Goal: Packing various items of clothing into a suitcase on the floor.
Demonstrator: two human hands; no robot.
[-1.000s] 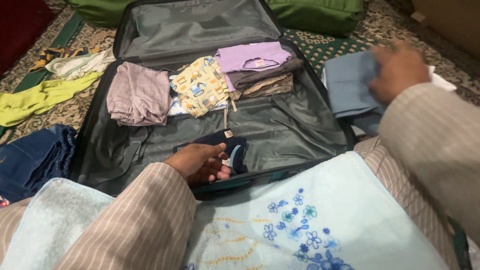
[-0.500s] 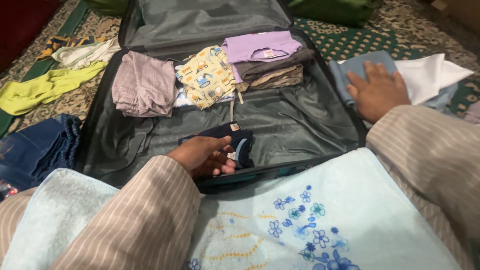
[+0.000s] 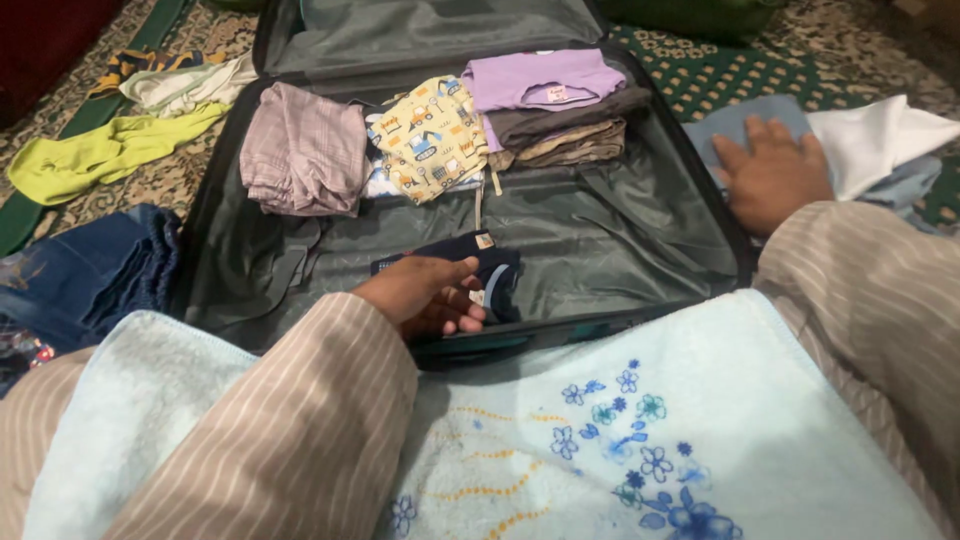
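An open dark suitcase (image 3: 620, 240) lies on the carpet before me. My left hand (image 3: 425, 293) grips a folded navy garment (image 3: 490, 268) near the case's front wall. My right hand (image 3: 768, 178) presses flat, fingers spread, on a folded grey-blue cloth (image 3: 735, 122) lying outside the case on the right, next to a white cloth (image 3: 880, 135). At the back of the case sit a folded mauve checked garment (image 3: 305, 150), a yellow printed one (image 3: 425, 135) and a purple top (image 3: 540, 78) on brown folded clothes (image 3: 570, 135).
A pale blue flowered towel (image 3: 640, 440) covers my lap. Folded denim (image 3: 85, 275) lies left of the case. Lime green (image 3: 100, 155) and cream (image 3: 190, 85) clothes lie on the patterned carpet at the back left. The raised lid (image 3: 440, 30) stands behind.
My right hand has come down from the air and settled flat on the grey-blue cloth. The view has shifted slightly. My left hand has stayed on the navy garment.
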